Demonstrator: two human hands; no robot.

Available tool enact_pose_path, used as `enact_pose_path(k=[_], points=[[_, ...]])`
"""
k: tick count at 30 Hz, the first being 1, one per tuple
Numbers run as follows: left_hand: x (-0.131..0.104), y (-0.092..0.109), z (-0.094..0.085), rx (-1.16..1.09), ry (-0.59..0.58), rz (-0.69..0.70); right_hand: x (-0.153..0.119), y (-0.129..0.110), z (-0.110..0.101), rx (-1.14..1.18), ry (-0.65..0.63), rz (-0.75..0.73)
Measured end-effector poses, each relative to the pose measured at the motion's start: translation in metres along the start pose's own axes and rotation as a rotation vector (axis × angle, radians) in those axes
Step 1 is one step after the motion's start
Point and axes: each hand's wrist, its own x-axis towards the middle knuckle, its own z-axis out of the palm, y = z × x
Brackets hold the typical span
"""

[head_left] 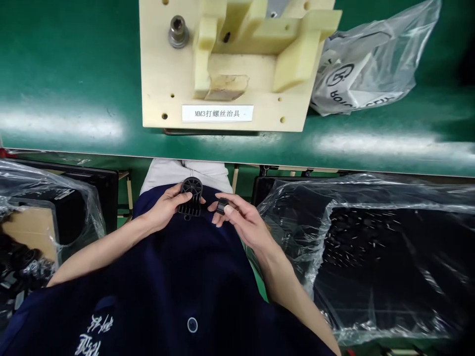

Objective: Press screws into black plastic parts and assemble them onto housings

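My left hand (pixel 174 200) grips a black ribbed plastic part (pixel 191 190) with a round, spoked top and a small tab at its lower end. Between thumb and fingers of my right hand (pixel 241 213) is a small black plastic piece (pixel 221 205). The two pieces are apart, held close together over my lap, below the table edge. Part of the ribbed piece is covered by my left thumb.
A cream-coloured fixture (pixel 163 89) with a label sits on the green table (pixel 74 74). Right of it lies a clear plastic bag (pixel 374 64). Plastic-lined bins with black parts flank me: a left bin (pixel 79 198) and a right bin (pixel 315 247).
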Motion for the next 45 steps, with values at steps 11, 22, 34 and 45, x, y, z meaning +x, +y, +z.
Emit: enact_pose_path(k=[11,22,34,45], points=[[0.005,-0.001,-0.001,-0.025,-0.006,-0.032,0.012,0.013,0.007,-0.190,0.156,0.000],[0.009,-0.008,-0.010,0.143,0.075,0.038,0.013,0.010,0.006,0.036,-0.016,0.020],[-0.001,-0.007,-0.010,0.679,0.009,0.312,0.019,-0.001,0.022,-0.588,-0.121,-0.246],[-0.007,-0.013,-0.018,0.906,-0.061,0.336,0.022,0.004,0.029,-0.691,0.194,-0.297]])
